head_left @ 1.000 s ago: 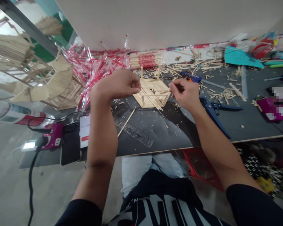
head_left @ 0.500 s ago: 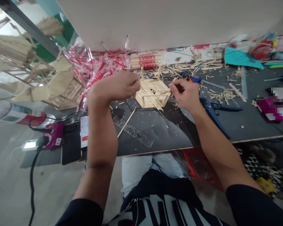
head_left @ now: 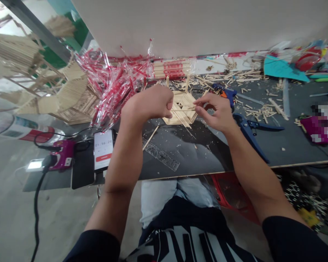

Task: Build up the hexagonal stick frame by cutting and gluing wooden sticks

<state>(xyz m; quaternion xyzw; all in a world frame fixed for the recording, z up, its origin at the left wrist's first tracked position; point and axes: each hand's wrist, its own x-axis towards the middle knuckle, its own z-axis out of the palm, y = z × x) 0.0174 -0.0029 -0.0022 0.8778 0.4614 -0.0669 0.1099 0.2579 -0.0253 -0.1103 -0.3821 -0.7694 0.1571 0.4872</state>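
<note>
A thin wooden stick (head_left: 183, 109) runs level between my two hands. My left hand (head_left: 159, 102) is closed, with its fingertips at the stick's left end. My right hand (head_left: 214, 111) pinches the right end between thumb and fingertips. Just beneath lies a hexagonal frame (head_left: 190, 99) built of layered wooden sticks, with short uprights at its back. Several loose sticks (head_left: 183, 119) lie slanted across this frame. My left hand hides its left side. Nearer me, a clear ruler (head_left: 164, 157) rests on the dark table, with a single stick (head_left: 151, 137) by its left end.
Blue cutters (head_left: 248, 131) and a blue glue gun (head_left: 229, 95) lie to the right, among stick offcuts (head_left: 258, 113). Red-and-clear plastic wrappers (head_left: 114, 87) heap at the back left. A phone (head_left: 103, 147) and a purple power socket (head_left: 62, 155) sit at the left. Larger stick structures (head_left: 68, 94) stand beyond.
My left hand has moved right, closer to my right hand, which has shifted slightly left. The stick between them now sits level over the frame. The phone's screen is less covered by my arm.
</note>
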